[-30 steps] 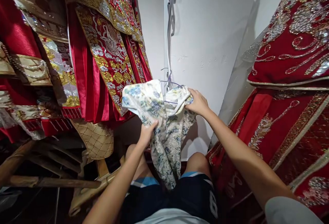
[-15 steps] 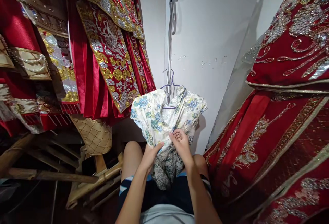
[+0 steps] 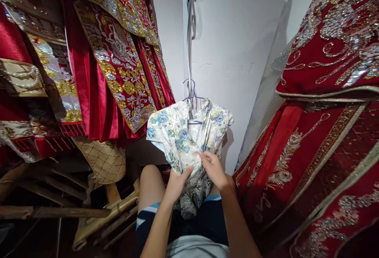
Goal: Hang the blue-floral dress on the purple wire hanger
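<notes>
A white short-sleeved garment with blue and green flowers, like a dress or blouse, hangs in front of me on a thin purple hanger. My left hand grips its left side below the chest, thumb on top of the cloth and fingers hidden behind. At the crossed front edge, my right hand pinches the fabric between thumb and curled fingers. Below both hands the lower part of the garment hangs bunched and shadowed between my knees.
A white strap runs down the pale wall above the hanger. Red gold-embroidered costumes hang at left, above a bamboo chair. A red beaded gown fills the right side.
My right hand has shifted slightly down and to the right along the front edge, its fingers more closed on the cloth. The left hand keeps its hold. The view has turned slightly right.
</notes>
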Demonstrator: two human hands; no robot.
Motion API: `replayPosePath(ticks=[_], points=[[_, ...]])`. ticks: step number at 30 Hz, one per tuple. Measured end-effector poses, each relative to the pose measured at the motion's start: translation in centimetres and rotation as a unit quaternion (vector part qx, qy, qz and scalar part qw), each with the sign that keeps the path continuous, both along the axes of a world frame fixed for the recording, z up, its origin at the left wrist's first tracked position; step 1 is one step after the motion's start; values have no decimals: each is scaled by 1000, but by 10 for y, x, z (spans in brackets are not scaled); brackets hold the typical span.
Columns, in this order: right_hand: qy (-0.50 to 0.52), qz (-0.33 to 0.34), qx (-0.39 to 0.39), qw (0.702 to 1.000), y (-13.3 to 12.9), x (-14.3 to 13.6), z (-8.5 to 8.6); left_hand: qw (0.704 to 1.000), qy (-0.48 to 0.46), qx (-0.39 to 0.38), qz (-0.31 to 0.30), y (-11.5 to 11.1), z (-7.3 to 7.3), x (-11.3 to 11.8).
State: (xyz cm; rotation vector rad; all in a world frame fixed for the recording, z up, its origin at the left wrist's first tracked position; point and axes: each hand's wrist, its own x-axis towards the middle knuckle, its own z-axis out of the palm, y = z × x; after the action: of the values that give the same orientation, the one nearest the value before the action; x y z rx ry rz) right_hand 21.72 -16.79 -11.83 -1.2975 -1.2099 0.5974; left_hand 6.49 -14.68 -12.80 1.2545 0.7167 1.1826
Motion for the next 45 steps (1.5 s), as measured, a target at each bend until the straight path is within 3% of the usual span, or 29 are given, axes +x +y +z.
replayPosePath(ticks=[4,5,7,9,10,11,13,16,19,23,25,28,33,36,38,40,45], points=[[30,30,18,999,0,0,1,1000,12,1,26,6,-3,-3],[36,30,20,999,-2,0,2,997,17,11,70,8,-4,-4],[40,24,17,999,-4,1,6,974,38,61,214,9,-7,-4],[36,26,6,999,-7,-1,9,923,75,148,348,7,-10,-2],[34,36,-2,999,-8,-3,11,901,99,196,373,5,-11,1],[32,48,-8,998,-9,-6,12,891,125,240,364,4,-12,4],[30,74,-14,997,-10,-11,17,905,155,287,273,1,-13,14],[44,105,-4,993,-9,-19,22,949,124,248,150,2,-13,28],[114,117,-11,987,-6,-21,21,960,106,228,126,4,-11,32],[233,73,-10,970,4,-17,18,948,144,264,107,3,-11,28],[266,51,3,963,14,-10,24,942,166,277,96,3,-13,27],[290,46,10,956,37,8,52,937,194,280,79,4,-17,27],[321,73,13,944,86,35,127,930,232,275,70,11,-28,23],[321,63,27,944,102,35,157,920,263,285,57,19,-30,16],[313,60,35,947,104,29,162,909,288,298,43,26,-21,13],[283,61,52,956,99,21,158,901,292,320,36,35,1,11],[183,67,83,977,82,10,149,882,193,417,108,72,98,20]])
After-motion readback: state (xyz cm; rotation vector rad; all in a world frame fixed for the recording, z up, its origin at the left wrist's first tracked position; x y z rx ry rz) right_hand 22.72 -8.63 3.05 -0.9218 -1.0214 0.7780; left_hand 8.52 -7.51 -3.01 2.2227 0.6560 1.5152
